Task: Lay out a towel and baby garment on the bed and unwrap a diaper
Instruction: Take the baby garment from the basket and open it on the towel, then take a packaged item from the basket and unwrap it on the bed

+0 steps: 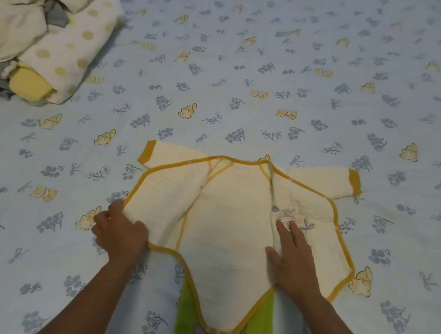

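Garment (230,219) lay opened flat on the bed (286,62), inside face up, cream with mustard trim. Its long axis ran straight away from the person: neck at the far end, crotch tab at the near end, pointing back toward the camera. Both sleeves stuck out sideways, cuffs to the left and right. The front flaps were spread wide on either side of the middle panel.

Left hand (120,233) was at the near corner of the left flap, fingers curled onto the trimmed edge, its grip closed on the fabric there. Right hand (292,259) lay flat on the inner part of the right flap, palm down, fingers together and stretched forward, thumb apart, pressing and holding nothing.

The near tab of the garment overlapped a green towel (265,330) with a cartoon print, which showed below it at the near edge of the view, between the forearms.

Well apart, at the far left of the bed, sat a pile (47,35) of folded cloths, cream, dotted and yellow.
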A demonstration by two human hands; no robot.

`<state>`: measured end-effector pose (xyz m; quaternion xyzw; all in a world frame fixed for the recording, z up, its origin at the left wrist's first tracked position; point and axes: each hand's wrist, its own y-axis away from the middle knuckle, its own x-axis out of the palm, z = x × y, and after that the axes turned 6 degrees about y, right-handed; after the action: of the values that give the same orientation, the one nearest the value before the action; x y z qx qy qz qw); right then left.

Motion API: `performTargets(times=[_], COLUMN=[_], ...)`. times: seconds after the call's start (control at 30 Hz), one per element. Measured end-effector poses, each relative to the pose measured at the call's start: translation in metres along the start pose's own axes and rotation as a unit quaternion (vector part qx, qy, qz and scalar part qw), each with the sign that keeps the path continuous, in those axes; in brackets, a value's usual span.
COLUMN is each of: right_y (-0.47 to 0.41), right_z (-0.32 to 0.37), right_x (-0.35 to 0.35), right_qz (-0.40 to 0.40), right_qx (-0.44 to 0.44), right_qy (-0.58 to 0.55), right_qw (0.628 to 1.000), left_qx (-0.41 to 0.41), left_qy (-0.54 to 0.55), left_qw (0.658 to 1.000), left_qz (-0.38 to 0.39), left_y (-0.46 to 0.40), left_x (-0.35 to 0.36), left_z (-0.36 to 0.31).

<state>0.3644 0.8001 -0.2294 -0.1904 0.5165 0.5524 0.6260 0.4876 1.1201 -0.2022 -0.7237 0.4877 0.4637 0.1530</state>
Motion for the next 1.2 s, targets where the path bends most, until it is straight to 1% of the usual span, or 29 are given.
performTargets(times=[0.07,0.13,0.17,0.23,0.27,0.33,0.47,0.53,0.63,0.77,0.93,1.0,1.1,1.2], right_y=[-0.007,-0.011,-0.011,-0.005,0.001,0.014,0.056,0.085,0.136,0.203,0.283,0.314,0.359,0.404], right_z=[0.006,0.018,0.024,0.037,0.044,0.059,0.088,0.098,0.107,0.105,0.090,0.082,0.067,0.043], right_x=[-0.017,-0.044,-0.061,-0.103,-0.128,-0.188,-0.327,-0.397,-0.492,-0.596,-0.698,-0.730,-0.765,-0.785], right_qz=[0.050,0.097,0.112,0.121,0.117,0.094,0.014,-0.032,-0.094,-0.142,-0.217,-0.247,-0.285,-0.314], right_qx=[0.014,0.043,0.059,0.062,0.055,0.045,0.006,0.002,-0.007,-0.019,-0.002,0.007,0.015,0.035], right_qy=[-0.019,-0.043,-0.059,-0.072,-0.072,-0.077,-0.064,-0.060,-0.074,-0.087,-0.104,-0.106,-0.112,-0.126], right_qw=[0.998,0.993,0.990,0.988,0.989,0.992,0.998,0.998,0.993,0.986,0.971,0.963,0.952,0.941], left_qx=[0.045,0.102,0.122,0.160,0.186,0.234,0.281,0.305,0.334,0.377,0.428,0.455,0.497,0.531], left_qy=[-0.050,-0.120,-0.133,-0.110,-0.104,-0.122,-0.097,-0.093,-0.082,-0.063,-0.032,-0.028,0.002,0.026], left_qw=[0.997,0.981,0.971,0.954,0.946,0.934,0.932,0.929,0.924,0.911,0.892,0.877,0.850,0.826], left_qz=[0.043,0.115,0.156,0.230,0.245,0.242,0.208,0.189,0.167,0.153,0.143,0.153,0.176,0.186], left_y=[0.005,0.009,0.011,0.020,0.028,0.049,0.105,0.139,0.199,0.280,0.364,0.395,0.441,0.487], left_x=[-0.011,-0.025,-0.033,-0.054,-0.068,-0.102,-0.184,-0.227,-0.291,-0.368,-0.450,-0.472,-0.492,-0.498], left_z=[-0.018,-0.043,-0.059,-0.094,-0.112,-0.153,-0.241,-0.286,-0.349,-0.424,-0.493,-0.511,-0.530,-0.539])
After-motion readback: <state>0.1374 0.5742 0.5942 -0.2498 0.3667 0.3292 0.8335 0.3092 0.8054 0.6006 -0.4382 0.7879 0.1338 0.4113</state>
